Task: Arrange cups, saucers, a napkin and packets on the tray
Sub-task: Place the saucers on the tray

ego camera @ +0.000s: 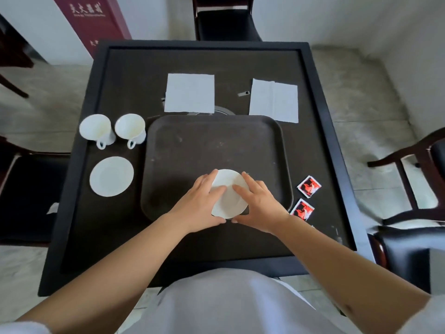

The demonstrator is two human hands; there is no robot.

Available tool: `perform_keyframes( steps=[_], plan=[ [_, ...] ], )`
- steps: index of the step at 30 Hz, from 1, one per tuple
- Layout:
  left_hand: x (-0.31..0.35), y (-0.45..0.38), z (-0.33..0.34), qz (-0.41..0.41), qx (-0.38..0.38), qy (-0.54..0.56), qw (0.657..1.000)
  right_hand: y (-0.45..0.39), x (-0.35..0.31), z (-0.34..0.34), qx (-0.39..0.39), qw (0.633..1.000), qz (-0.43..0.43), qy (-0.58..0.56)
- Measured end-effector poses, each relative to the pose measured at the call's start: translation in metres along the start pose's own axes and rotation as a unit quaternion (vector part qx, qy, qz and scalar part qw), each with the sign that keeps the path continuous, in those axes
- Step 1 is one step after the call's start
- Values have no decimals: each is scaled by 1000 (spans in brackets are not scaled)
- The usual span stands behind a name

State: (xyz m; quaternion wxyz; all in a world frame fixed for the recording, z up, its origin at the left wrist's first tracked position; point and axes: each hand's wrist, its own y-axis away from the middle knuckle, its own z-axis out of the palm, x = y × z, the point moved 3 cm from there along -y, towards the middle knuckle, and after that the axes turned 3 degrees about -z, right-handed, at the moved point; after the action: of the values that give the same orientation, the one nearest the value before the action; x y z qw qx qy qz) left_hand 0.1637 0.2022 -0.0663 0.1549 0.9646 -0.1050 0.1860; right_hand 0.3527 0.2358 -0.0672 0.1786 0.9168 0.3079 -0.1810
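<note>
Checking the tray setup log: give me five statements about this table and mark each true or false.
1. Both hands, left hand and right hand, hold a round white saucer at the near edge of the dark rectangular tray. True.
2. Two white handled cups stand on the tray. False: they stand on the table, left of it.
3. A second white saucer lies left of the tray. True.
4. Two red packets lie on the tray. False: they lie on the table, right of it.
5. Two white paper napkins lie beyond the tray. True.
</note>
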Motion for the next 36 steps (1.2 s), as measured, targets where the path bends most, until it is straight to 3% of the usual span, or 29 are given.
perform_keyframes(
  steps=[22, 36],
  plan=[
    [-2, -176, -3, -1, -49, -56, 997, -104, 127, -30, -2, 999, 31, -19],
    [-12, -213, 10, -16, -72, -9, 997, -132, 151, -21, -23, 999, 45, 2]
  ],
)
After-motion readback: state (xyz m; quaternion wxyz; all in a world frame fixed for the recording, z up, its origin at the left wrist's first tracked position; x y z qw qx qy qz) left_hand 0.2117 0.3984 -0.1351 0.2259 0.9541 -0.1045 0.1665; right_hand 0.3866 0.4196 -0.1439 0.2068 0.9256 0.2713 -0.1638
